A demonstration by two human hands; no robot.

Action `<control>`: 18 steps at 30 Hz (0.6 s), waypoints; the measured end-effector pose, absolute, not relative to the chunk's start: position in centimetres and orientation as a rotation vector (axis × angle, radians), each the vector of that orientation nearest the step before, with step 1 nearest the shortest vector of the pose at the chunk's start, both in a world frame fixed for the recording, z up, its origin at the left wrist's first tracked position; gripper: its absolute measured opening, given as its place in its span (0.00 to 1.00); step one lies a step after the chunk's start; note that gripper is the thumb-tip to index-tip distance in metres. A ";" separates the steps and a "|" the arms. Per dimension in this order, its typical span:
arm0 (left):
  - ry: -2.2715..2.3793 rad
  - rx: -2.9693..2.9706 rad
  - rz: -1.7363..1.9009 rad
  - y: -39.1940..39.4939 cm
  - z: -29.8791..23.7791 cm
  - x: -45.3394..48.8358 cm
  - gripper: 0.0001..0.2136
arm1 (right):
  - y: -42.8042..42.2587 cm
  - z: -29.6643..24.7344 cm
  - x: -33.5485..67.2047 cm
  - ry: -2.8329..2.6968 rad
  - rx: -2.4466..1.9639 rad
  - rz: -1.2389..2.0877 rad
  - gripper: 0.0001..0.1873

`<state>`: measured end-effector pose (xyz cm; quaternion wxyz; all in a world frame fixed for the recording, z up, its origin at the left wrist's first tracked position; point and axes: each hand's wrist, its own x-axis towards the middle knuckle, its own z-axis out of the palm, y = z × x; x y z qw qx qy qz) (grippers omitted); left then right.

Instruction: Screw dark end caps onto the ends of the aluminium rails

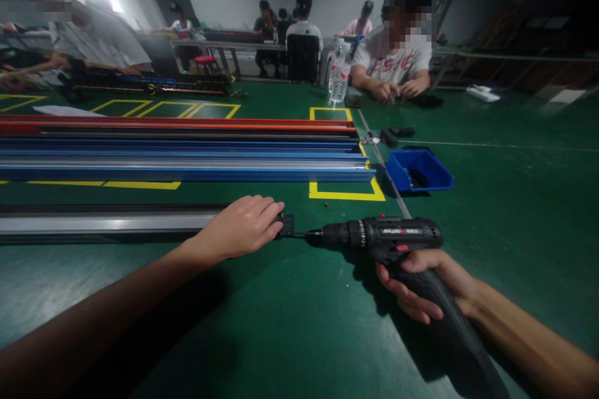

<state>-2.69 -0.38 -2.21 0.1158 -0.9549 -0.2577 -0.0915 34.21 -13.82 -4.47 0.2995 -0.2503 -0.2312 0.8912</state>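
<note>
My left hand (pixel 241 227) lies over the right end of a long silver and black metal rail (pixel 103 222) on the green table, fingers curled down on it. A small black end bracket (pixel 286 225) sticks out past my fingertips. My right hand (pixel 423 287) is wrapped round the grip of a black cordless drill (pixel 388 237). The drill lies level and points left, and its bit touches the bracket.
A stack of long blue, black and red rails (pixel 178 149) lies further back. A blue parts bin (pixel 418 169) sits right of it, beside yellow floor-tape marks (pixel 346 194). A water bottle (pixel 339 75) and a seated person in a white shirt (pixel 393 59) are behind; several other people sit beyond.
</note>
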 end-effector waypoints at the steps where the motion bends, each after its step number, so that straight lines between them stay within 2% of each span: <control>1: -0.765 -2.806 -0.257 -0.4 -2.2 -2.7 0.19 | -13.8 -4.5 34.2 -0.613 -0.661 2.364 0.17; 18: -0.751 -2.824 -0.200 -0.5 -2.2 -2.8 0.22 | -13.8 -4.7 34.5 -0.619 -0.635 2.370 0.18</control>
